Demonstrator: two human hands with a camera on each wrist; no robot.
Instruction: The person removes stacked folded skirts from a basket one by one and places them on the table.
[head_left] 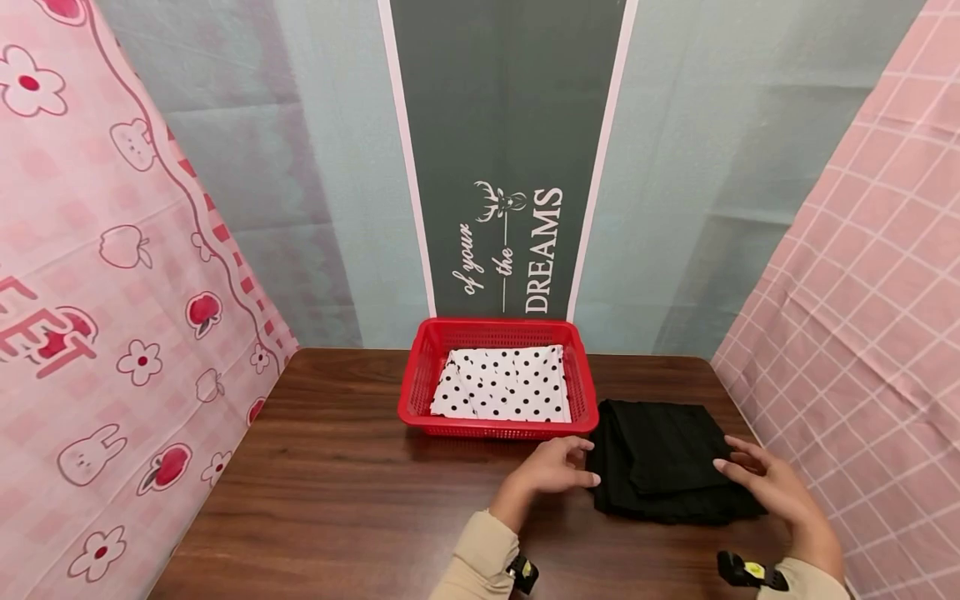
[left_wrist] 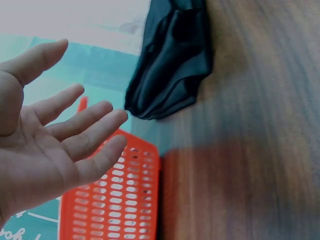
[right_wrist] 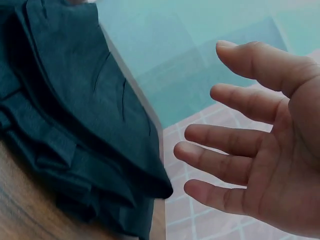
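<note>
Black cloth (head_left: 675, 454) lies just right of the red basket (head_left: 480, 427), between the left hand (head_left: 553, 467), basket-side, and the right hand (head_left: 776, 490), opposite; both are loosely spread, gripping nothing, neither clearly nearer.

Brown wooden table (head_left: 322, 483) is carrying the items, dark grain is running across its top, far corners are looking rounded; red plastic basket (head_left: 498, 430), perforated walls, is standing upright near the far edge, about mid-width, and is casting shadow on the wood along its near side; folded black cloth (head_left: 671, 454) is lying in uneven layers right of the basket, slightly nearer the front, its far left corner is sitting right by the basket wall, contact unclear, right side is lying near the table's right edge
</note>
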